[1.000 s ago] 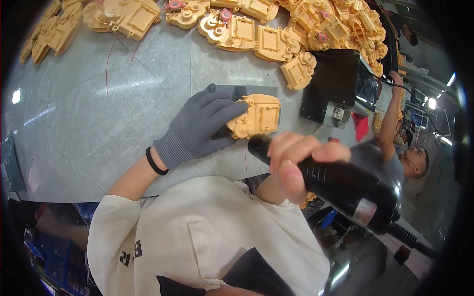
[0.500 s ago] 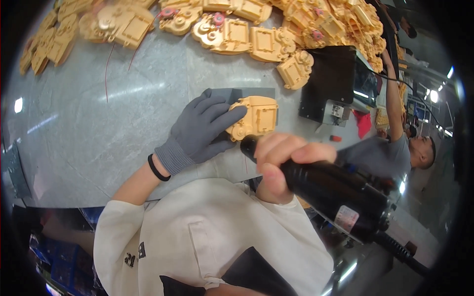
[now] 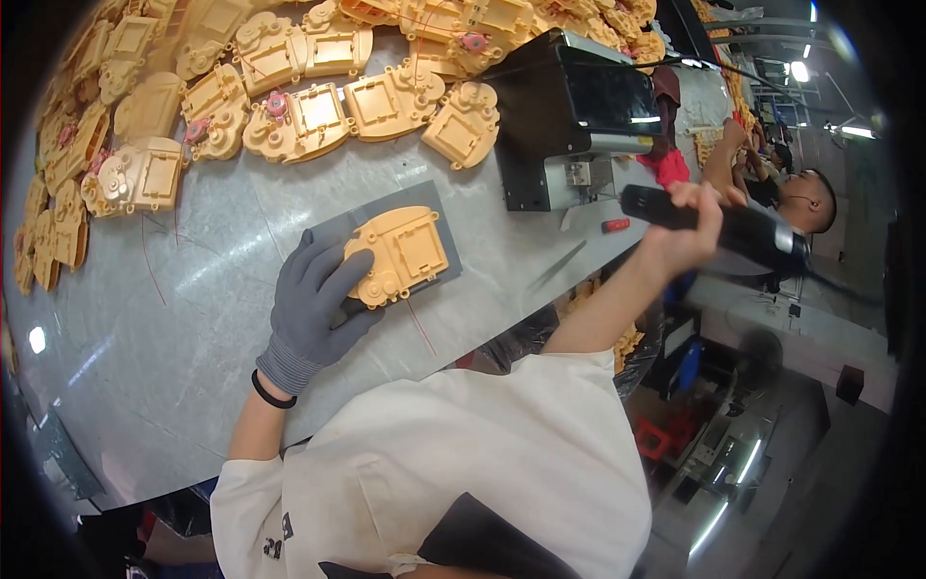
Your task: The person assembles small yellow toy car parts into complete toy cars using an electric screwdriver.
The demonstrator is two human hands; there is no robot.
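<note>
My left hand [image 3: 320, 304], in a grey knit glove, grips the left end of a yellow-orange plastic housing [image 3: 420, 253]. The housing has a rectangular recess and round bosses, and it lies on a dark grey pad [image 3: 446, 207]. A thin red wire [image 3: 421, 326] comes out beneath its near edge. Well to the right, my bare right hand [image 3: 693, 230] is wrapped round a black cylindrical electric screwdriver [image 3: 757, 234]. The screwdriver is held up off the table, apart from the housing, its cord trailing right. My left palm and the housing's covered end are hidden.
A black box-shaped device [image 3: 545, 125] with a small metal fitting [image 3: 579, 174] stands right of the pad. Many similar housings [image 3: 299, 121] are heaped along the far side. A small red object [image 3: 614, 226] lies near the table edge. A co-worker [image 3: 805, 201] is at the right.
My right hand has carried the screwdriver away from the housing, to the right and past the black device. My left hand still holds the housing. The whole view has shifted and turned.
</note>
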